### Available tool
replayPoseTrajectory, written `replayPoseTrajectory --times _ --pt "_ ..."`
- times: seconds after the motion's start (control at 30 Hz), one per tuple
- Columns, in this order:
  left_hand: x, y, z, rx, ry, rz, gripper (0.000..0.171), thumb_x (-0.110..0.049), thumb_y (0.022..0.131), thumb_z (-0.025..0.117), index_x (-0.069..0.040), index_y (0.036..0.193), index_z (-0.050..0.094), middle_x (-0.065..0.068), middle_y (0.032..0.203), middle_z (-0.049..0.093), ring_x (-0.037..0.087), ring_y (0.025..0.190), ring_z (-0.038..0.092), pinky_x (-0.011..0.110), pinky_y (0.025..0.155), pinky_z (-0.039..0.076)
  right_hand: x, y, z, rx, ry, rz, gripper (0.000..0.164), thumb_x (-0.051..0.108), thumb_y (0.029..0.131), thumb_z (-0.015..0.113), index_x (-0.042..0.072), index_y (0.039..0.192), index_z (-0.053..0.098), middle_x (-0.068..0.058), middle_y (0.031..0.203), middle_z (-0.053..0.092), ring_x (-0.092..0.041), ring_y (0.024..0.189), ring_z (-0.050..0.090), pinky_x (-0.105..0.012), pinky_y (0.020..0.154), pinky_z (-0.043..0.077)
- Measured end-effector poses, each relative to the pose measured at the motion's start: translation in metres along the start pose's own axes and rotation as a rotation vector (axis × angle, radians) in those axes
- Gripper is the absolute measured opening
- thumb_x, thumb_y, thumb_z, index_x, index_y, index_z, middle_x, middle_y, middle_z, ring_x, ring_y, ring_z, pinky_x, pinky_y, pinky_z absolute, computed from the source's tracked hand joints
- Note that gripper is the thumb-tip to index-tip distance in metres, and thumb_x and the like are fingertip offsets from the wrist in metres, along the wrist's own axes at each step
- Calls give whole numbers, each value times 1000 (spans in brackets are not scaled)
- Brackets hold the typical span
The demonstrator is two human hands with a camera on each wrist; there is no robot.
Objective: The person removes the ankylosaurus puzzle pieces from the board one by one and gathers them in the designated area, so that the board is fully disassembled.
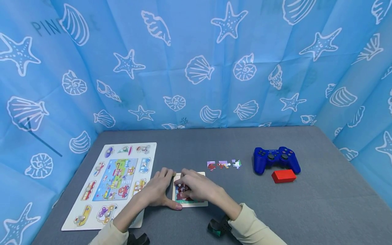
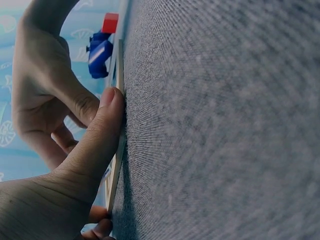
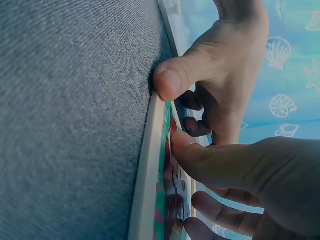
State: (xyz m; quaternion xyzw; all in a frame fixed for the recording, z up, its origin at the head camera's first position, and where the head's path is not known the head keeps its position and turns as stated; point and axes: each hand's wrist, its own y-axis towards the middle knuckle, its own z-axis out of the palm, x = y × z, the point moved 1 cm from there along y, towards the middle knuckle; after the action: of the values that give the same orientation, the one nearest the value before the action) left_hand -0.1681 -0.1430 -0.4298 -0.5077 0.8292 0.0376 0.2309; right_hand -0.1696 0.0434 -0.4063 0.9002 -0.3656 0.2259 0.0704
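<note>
A small wooden jigsaw tray (image 1: 196, 205) with a red-brown and green picture lies on the table. My left hand (image 1: 157, 190) holds its left side, the thumb at the near corner and the fingers toward the far corner. Over the tray, my right hand (image 1: 197, 185) has thumb and fingers bent down onto the picture. In the right wrist view its thumb (image 3: 184, 142) touches a puzzle piece (image 3: 168, 145), mostly hidden there. Three loose puzzle pieces (image 1: 224, 164) lie in a row beyond the tray, to the right.
Left of the hands lies a large white peg puzzle board (image 1: 73, 211) with vehicle shapes. A blue game controller (image 1: 275, 158) sits at the right, with a red block (image 1: 283, 176) just in front of it. A blue seashell curtain (image 1: 196, 92) surrounds the grey table (image 1: 321, 204).
</note>
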Motion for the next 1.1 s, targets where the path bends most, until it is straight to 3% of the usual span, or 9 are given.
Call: replayPoseTrajectory --times 0.8,1.1 --pt "-1 0 -1 11 -5 -5 105 -65 64 90 -5 139 47 14 126 47 27 104 45 47 86 45 -3 -5 -8 -48 17 31 43 12 87 81 13 129 72 -1 93 59 -8 75 42 -19 60 36" --pt "-1 2 0 10 2 -27 106 -66 62 91 -7 138 47 13 125 48 27 103 45 47 88 45 -10 -13 -15 -58 -4 57 43 14 88 81 13 130 72 -2 100 61 -9 80 45 -21 67 38"
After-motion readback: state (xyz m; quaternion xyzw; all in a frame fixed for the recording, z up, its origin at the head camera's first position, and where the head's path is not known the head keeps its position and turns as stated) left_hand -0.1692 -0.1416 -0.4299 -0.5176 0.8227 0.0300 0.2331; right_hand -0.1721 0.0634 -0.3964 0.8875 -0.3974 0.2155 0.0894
